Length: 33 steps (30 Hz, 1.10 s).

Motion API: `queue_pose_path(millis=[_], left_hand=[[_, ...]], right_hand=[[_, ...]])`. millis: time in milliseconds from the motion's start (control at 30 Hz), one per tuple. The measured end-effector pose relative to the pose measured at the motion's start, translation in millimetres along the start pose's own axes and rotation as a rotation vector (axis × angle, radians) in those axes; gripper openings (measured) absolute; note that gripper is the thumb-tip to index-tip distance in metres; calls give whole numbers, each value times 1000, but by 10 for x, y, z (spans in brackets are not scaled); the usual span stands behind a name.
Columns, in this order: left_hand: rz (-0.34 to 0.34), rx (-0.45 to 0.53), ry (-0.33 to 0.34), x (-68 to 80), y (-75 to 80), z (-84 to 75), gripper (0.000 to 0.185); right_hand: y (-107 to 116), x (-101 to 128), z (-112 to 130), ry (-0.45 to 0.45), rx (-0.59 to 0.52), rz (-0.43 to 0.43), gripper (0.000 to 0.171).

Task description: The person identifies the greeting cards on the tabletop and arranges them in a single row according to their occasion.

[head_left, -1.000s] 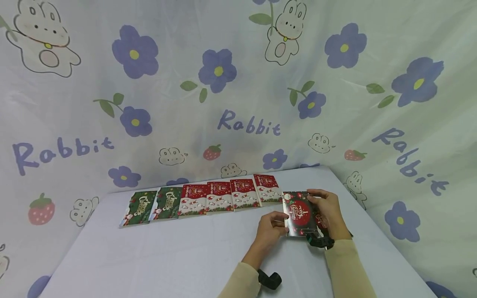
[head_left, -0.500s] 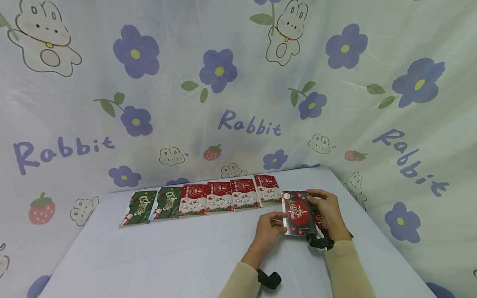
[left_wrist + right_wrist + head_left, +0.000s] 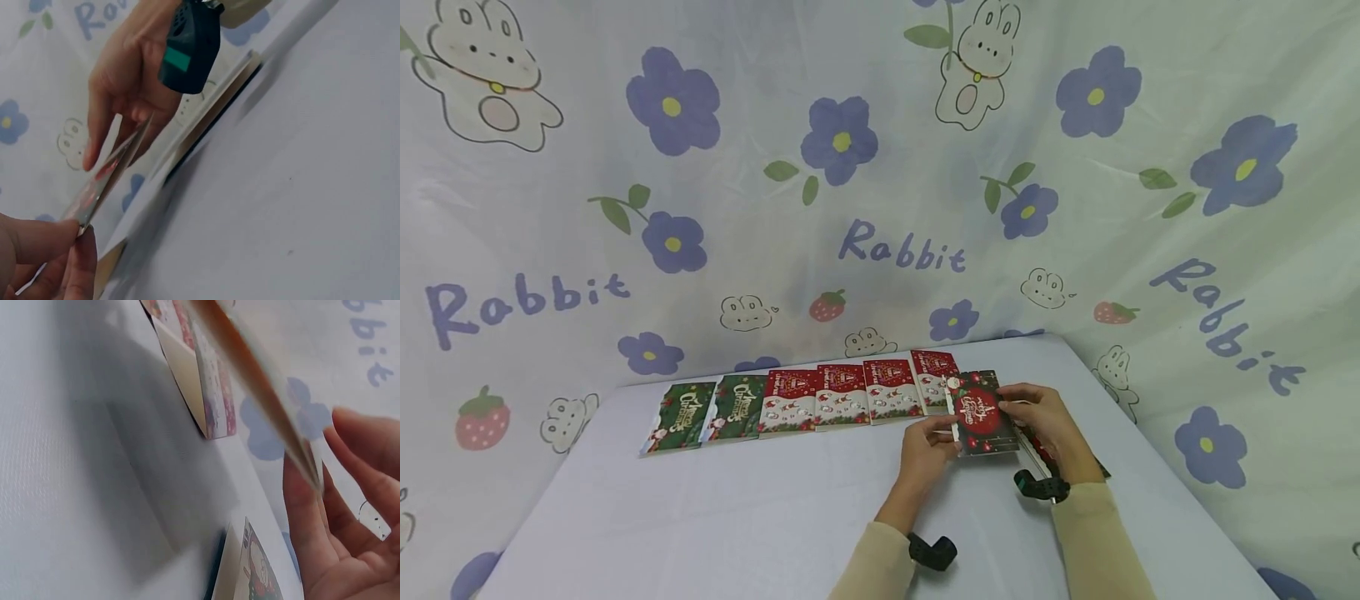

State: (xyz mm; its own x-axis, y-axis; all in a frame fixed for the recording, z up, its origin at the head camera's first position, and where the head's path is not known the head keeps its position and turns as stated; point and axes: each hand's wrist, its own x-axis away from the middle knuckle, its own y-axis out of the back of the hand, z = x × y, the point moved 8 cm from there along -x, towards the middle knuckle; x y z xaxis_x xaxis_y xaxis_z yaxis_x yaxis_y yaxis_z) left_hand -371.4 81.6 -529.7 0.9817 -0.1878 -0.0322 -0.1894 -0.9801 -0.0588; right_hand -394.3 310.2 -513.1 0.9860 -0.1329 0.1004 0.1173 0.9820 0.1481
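A dark Christmas card [image 3: 979, 414] with a red circle and lettering is held tilted above the table, edge-on in the left wrist view. My left hand [image 3: 922, 454] pinches its left edge between thumb and fingers. At its right edge my right hand [image 3: 1047, 423] has its fingers behind the card; in the right wrist view the thumb stands away from it. Another dark Christmas card [image 3: 256, 569] lies below the right hand, mostly covered by it in the head view. Just behind the held card is the rightmost red-and-white Christmas card [image 3: 934, 375], partly overlapped by it.
Several red-and-white Christmas cards [image 3: 842, 398] stand in a row along the back of the white-covered table [image 3: 737, 517]. Two green Christmas cards [image 3: 679, 417] continue that row at the left. A printed rabbit-and-flower curtain [image 3: 880, 208] hangs behind the table.
The held card has moved left and slightly back, toward the row's right end, with my left hand. My right hand stays nearly in place while the card's right edge shifts out from it.
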Motion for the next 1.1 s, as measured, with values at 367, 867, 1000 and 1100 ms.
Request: queue_pose_path(millis=[367, 867, 1000, 1100], left_hand=[[-83, 32, -17, -47, 198, -46, 39], [-153, 73, -2, -71, 283, -34, 41], [-166, 73, -7, -75, 293, -21, 39], [-178, 80, -3, -67, 304, -7, 35]], right_hand=[[-179, 4, 43, 87, 72, 158, 40], [-248, 21, 65, 90, 31, 215, 41], [-250, 20, 55, 82, 43, 212, 41], [-255, 12, 40, 75, 57, 205, 40]])
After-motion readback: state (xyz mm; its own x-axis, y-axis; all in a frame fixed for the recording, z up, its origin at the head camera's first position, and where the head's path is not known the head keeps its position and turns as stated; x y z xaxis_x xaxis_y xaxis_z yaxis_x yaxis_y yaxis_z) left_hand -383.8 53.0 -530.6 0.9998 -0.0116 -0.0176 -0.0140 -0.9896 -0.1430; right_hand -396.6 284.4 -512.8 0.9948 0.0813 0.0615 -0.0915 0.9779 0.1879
